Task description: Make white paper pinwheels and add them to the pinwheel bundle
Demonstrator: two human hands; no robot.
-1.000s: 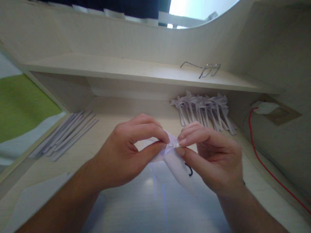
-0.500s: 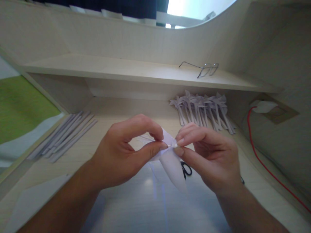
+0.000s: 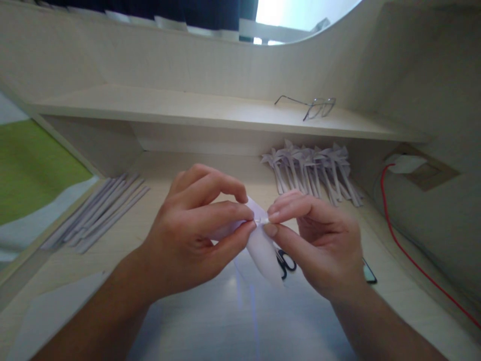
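A white folded paper piece (image 3: 263, 250) hangs in the air above the desk between both hands. My left hand (image 3: 191, 230) pinches its upper left part between thumb and fingers. My right hand (image 3: 319, 240) pinches its small centre point (image 3: 262, 221) between thumb and forefinger, fingertip to fingertip with the left. One curved paper blade points down below the hands. The rest of the paper is hidden behind my left fingers.
A row of finished paper pinwheels (image 3: 311, 168) lies at the back right under a shelf. Paper sticks (image 3: 97, 210) lie at the left. Black scissors (image 3: 283, 261) and a phone (image 3: 369, 273) sit beneath my right hand. Glasses (image 3: 311, 106) rest on the shelf; a red cable (image 3: 409, 255) runs at right.
Both hands rose slightly with the paper. My left fingers closed more tightly over its top, and the hanging blade swung a little to the left.
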